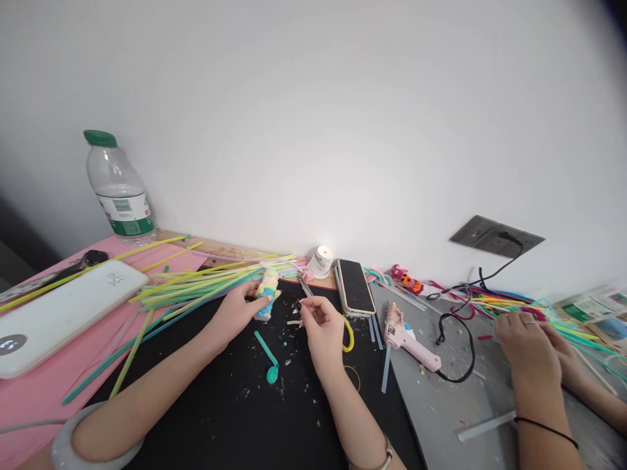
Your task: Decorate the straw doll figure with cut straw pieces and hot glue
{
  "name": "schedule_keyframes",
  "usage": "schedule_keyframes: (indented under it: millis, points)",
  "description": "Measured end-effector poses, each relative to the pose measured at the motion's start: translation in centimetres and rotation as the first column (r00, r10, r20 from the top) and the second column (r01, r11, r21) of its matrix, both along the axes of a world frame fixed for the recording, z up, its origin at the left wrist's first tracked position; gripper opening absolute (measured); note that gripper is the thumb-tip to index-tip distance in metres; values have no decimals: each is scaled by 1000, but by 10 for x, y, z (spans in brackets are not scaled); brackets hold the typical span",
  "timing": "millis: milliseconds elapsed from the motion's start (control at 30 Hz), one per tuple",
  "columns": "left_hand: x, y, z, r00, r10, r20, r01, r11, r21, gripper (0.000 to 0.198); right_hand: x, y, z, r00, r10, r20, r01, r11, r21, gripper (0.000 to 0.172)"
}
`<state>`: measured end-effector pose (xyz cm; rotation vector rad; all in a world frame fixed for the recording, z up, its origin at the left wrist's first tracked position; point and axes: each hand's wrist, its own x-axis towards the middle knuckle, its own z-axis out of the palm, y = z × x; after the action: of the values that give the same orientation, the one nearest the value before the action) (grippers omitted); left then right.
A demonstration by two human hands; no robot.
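My left hand (238,307) is closed round a small pastel figure (267,292) made of yellow, blue and pink pieces, held upright over the black mat (235,398). My right hand (321,326) pinches a tiny dark piece (298,305) between thumb and forefinger, just right of the figure. A yellow curved strip (349,334) lies by that hand. A teal spoon-shaped piece (269,360) lies on the mat below both hands.
Several coloured straws (206,281) spread at the left. A lit candle (322,260), a phone (355,287), a pink glue gun (409,339) with its black cord, a water bottle (120,189) and a white power bank (59,313) stand around. Another person's hands (531,349) work at the right.
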<state>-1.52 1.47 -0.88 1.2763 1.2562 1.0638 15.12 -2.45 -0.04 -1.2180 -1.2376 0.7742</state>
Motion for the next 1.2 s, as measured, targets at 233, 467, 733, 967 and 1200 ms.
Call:
schedule_keyframes:
  millis: [233,467,733,967,1200]
  points:
    - [4,-5,11,970,92,227,-54,985,-166,53,0,1,-4,999,45,-8,-45,999,-8,8]
    - [4,-3,10,865,-49,500,98,993,-72,36,-1,0,-4,999,44,-31,-45,998,-33,7]
    - [4,-2,6,748,-82,658,151,987,-49,20,1,-2,-4,997,59,-44,-61,998,-30,11]
    - [5,1,-2,722,-62,689,121,992,-38,16,1,-1,-5,994,79,-76,-85,993,-78,12]
    - [8,-5,4,718,-57,693,133,989,-57,22,1,2,-4,971,105,-214,-134,983,-123,6]
